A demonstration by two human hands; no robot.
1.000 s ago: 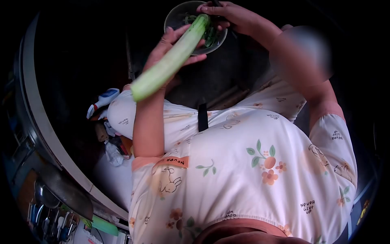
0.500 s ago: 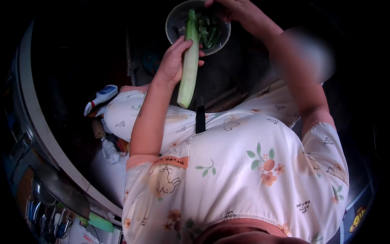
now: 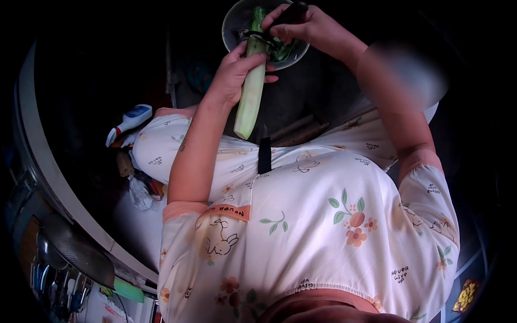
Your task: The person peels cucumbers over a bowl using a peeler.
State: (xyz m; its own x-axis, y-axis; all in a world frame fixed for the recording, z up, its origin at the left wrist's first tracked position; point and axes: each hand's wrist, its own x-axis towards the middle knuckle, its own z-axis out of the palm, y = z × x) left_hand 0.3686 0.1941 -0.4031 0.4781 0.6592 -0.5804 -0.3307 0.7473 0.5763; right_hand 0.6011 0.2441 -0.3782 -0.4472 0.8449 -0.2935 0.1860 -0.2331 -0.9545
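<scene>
My left hand [image 3: 232, 77] is wrapped round the middle of a long pale green vegetable [image 3: 250, 99], whose darker green end points up over a bowl. My right hand [image 3: 301, 26] grips the black handle of a peeler [image 3: 291, 15]. The peeler's head lies across the vegetable's dark green upper part, just above my left hand. Beneath both hands is a round bowl [image 3: 230, 32] with dark green peelings [image 3: 283, 51] in it. The vegetable's cut lower end hangs above my lap.
A white and blue spray bottle [image 3: 135, 117] lies left of my knee, near a crumpled plastic bag [image 3: 140, 194]. A pale curved counter edge [image 3: 70, 199] runs down the left, with utensils [image 3: 59, 285] at the lower left. A black-handled knife [image 3: 264, 153] rests on my lap.
The vegetable has swung from a diagonal to a steeper position, with my left hand now wrapped round it. My right hand moved away from it, then came back with the peeler against its upper part.
</scene>
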